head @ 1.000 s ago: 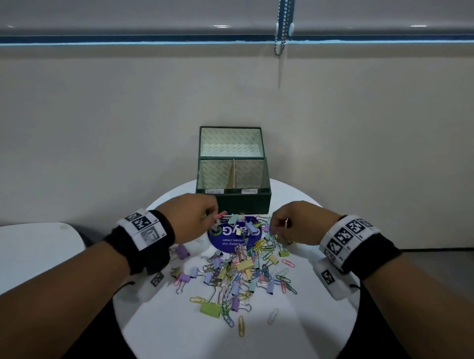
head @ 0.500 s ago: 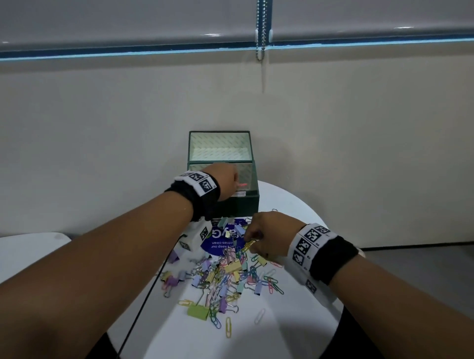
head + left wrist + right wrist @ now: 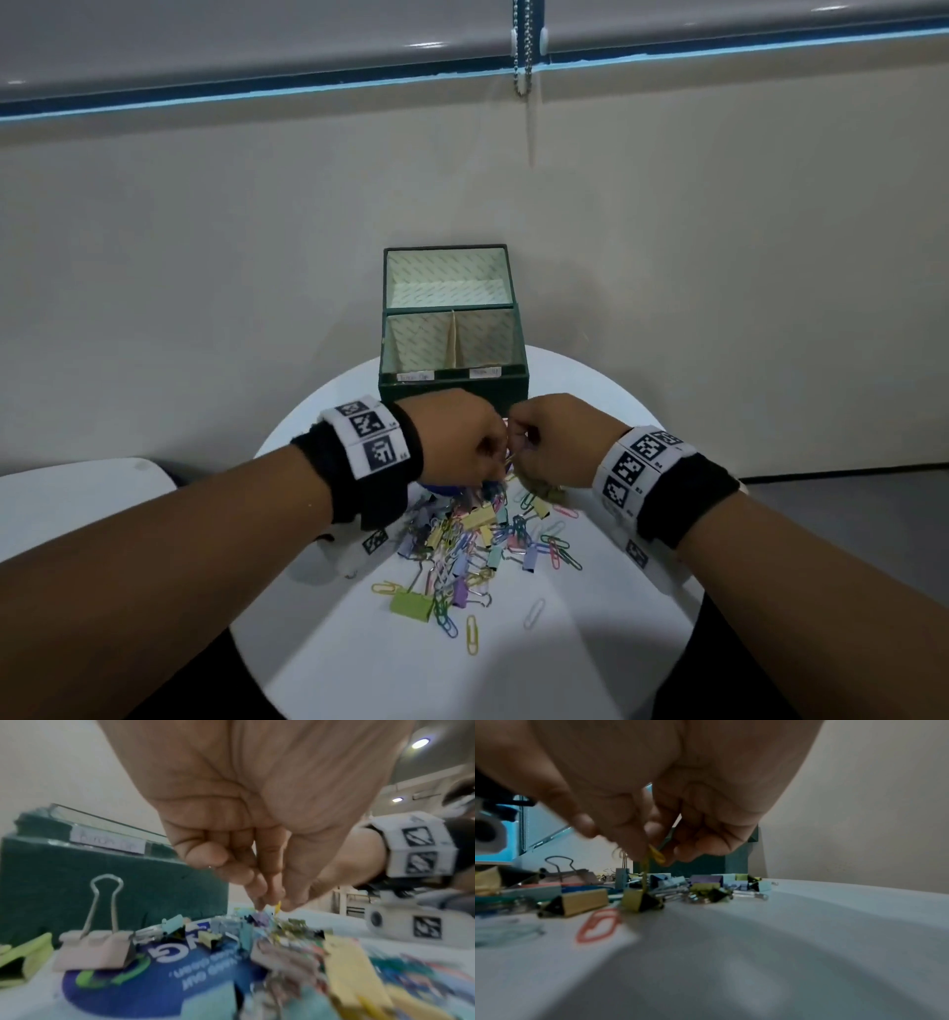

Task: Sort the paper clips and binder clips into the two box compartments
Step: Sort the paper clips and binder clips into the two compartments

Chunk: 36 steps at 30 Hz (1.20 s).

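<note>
The green box (image 3: pixel 452 395) stands at the table's far edge, with a left compartment (image 3: pixel 416 344) and a right compartment (image 3: pixel 485 342) split by a divider. A pile of coloured paper clips and binder clips (image 3: pixel 477 534) lies in front of it. My left hand (image 3: pixel 500 452) and right hand (image 3: pixel 518 447) meet fingertip to fingertip just above the pile's far end. The right hand (image 3: pixel 654 852) pinches a yellow paper clip (image 3: pixel 655 853), and a yellow strand hangs from it down to an olive binder clip (image 3: pixel 639 900). The left hand (image 3: pixel 272 902) pinches the same yellow clip (image 3: pixel 277 906).
The round white table (image 3: pixel 616 642) drops off close on every side. The box lid (image 3: pixel 447 277) stands open against the wall. A pink binder clip (image 3: pixel 95 949) sits upright on a blue sticker (image 3: pixel 154 983). A second white table (image 3: pixel 67 503) lies to the left.
My left hand carried a pink clip to the box, then came back without it to join the right hand. The right hand lifted a yellow clip from the pile.
</note>
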Each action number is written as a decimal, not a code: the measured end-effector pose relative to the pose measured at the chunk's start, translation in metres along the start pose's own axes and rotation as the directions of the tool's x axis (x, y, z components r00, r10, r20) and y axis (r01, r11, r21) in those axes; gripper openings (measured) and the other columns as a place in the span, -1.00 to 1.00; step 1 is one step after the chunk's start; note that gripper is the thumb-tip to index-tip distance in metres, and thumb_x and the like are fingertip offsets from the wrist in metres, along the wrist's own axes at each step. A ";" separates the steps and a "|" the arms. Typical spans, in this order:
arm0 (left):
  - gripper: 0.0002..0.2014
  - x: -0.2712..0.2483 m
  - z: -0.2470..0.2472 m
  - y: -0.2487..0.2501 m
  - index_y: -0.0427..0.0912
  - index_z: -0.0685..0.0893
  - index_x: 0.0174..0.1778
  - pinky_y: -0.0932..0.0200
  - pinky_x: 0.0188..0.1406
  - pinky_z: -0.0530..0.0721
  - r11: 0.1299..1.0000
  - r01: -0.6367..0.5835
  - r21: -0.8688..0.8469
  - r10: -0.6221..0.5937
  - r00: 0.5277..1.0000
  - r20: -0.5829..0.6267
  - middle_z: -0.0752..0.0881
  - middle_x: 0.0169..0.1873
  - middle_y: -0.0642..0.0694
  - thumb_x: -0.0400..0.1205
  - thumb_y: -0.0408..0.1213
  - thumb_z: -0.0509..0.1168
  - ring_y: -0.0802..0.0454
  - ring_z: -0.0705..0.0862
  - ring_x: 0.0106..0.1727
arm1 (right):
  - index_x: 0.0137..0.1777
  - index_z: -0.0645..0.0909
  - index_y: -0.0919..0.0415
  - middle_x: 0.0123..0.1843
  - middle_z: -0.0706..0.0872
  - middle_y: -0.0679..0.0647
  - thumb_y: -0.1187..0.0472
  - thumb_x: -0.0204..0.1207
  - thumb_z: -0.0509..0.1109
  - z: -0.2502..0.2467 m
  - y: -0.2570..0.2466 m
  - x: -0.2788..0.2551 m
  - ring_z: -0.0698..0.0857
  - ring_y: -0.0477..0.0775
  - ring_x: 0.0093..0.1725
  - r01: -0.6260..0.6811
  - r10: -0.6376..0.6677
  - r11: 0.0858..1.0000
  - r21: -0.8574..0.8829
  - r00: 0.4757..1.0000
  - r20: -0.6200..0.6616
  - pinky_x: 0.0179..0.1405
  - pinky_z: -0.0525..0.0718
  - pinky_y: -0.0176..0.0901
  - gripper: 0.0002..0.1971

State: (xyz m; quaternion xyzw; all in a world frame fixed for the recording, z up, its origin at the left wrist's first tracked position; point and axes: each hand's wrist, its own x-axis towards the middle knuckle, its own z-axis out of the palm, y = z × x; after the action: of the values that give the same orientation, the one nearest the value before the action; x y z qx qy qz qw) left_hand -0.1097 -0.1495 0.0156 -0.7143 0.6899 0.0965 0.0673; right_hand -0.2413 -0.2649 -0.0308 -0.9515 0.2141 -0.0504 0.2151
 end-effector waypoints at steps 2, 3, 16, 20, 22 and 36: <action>-0.75 0.000 0.010 0.002 0.04 0.80 0.02 0.14 -0.06 0.68 0.999 -0.001 0.034 -0.001 0.998 0.057 0.71 -0.13 0.06 0.61 0.10 0.35 0.05 0.67 -0.12 | -0.34 0.46 0.01 -0.34 0.60 -0.11 0.28 0.38 0.40 0.000 0.000 -0.001 0.59 -0.02 -0.27 -0.008 0.008 1.000 0.007 0.999 -0.052 -0.19 0.65 -0.09 -0.80; -0.72 0.001 0.013 0.003 0.04 0.80 0.06 0.12 -0.04 0.69 0.999 -0.001 0.051 -0.002 0.998 0.063 0.71 -0.12 0.05 0.61 0.12 0.35 0.02 0.68 -0.10 | -0.34 0.44 0.03 -0.36 0.59 -0.09 0.29 0.38 0.39 -0.001 0.000 -0.001 0.58 0.02 -0.28 -0.011 0.011 1.000 0.005 0.997 -0.073 -0.22 0.62 -0.10 -0.79; -0.63 -0.001 0.015 -0.007 0.25 0.68 0.37 0.04 0.13 0.63 0.990 -0.104 0.097 0.097 0.992 0.080 0.54 0.06 0.02 0.63 -0.08 0.40 -0.02 0.58 0.17 | -0.23 0.58 0.13 -0.12 0.65 0.09 0.38 0.59 0.23 -0.005 -0.002 0.000 0.60 0.13 -0.12 -0.043 0.040 0.998 -0.036 0.996 -0.085 -0.20 0.48 -0.15 -0.78; -0.72 0.003 0.021 -0.007 0.22 0.73 0.27 0.10 0.09 0.58 0.959 -0.196 0.204 0.186 0.980 0.071 0.62 0.16 0.11 0.64 -0.01 0.37 0.05 0.52 0.25 | -0.37 0.38 0.01 -0.21 0.73 0.09 0.37 0.59 0.19 -0.003 -0.001 -0.001 0.62 0.13 -0.19 -0.057 0.057 0.998 0.000 0.995 -0.084 -0.23 0.50 -0.13 -0.67; -0.80 0.005 0.023 -0.012 0.17 0.78 0.14 0.13 0.04 0.60 0.958 -0.209 0.196 0.201 0.978 0.061 0.67 0.08 0.14 0.62 0.00 0.38 0.08 0.57 0.17 | -0.36 0.35 0.01 -0.27 0.66 0.05 0.37 0.60 0.18 -0.003 -0.002 -0.002 0.54 0.08 -0.24 -0.037 0.038 0.999 0.018 0.998 -0.045 -0.24 0.46 -0.11 -0.66; -0.84 0.035 -0.039 -0.062 -0.04 0.74 -0.24 0.25 -0.30 0.49 0.904 0.231 -0.360 -0.349 0.886 -0.306 0.73 -0.31 0.09 0.61 -0.07 0.44 0.13 0.64 -0.27 | -0.31 0.37 0.03 -0.33 0.57 0.02 0.22 0.69 0.10 -0.005 -0.003 -0.004 0.49 0.00 -0.32 -0.007 0.018 0.991 0.137 0.997 -0.080 -0.26 0.47 -0.08 -0.70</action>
State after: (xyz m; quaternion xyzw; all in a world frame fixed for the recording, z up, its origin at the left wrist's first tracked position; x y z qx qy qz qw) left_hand -0.0450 -0.1901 0.0434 -0.8173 0.5497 0.0596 -0.1621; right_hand -0.2450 -0.2624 -0.0254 -0.9304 0.2246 -0.1021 0.2712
